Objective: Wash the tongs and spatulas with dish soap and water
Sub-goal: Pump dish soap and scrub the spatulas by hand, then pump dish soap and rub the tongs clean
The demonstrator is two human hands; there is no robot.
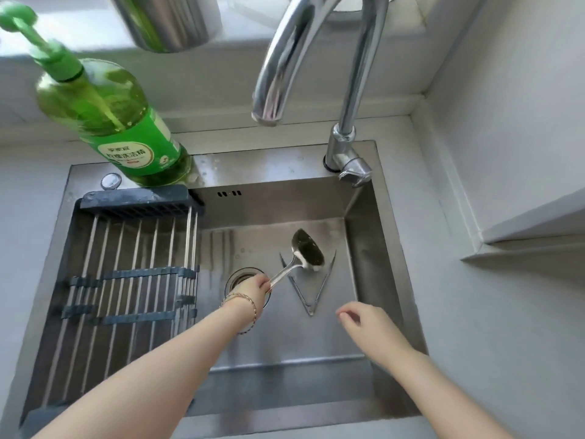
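A steel spatula point(305, 251) with a dirty, dark-speckled blade is held low in the sink point(285, 343). My left hand point(253, 291) grips the end of its handle, just over the drain. Metal tongs point(311, 286) lie spread in a V on the sink floor, partly under the spatula's blade. My right hand point(361, 321) hovers to the right of the tongs with loosely curled fingers and holds nothing. A green dish soap bottle point(117, 122) with a pump stands at the sink's back left corner.
The chrome faucet point(285, 64) arches over the basin; no water runs from its spout. A drying rack point(126, 286) of steel rods covers the sink's left half. A steel container point(167, 20) stands on the back ledge. Grey counter surrounds the sink.
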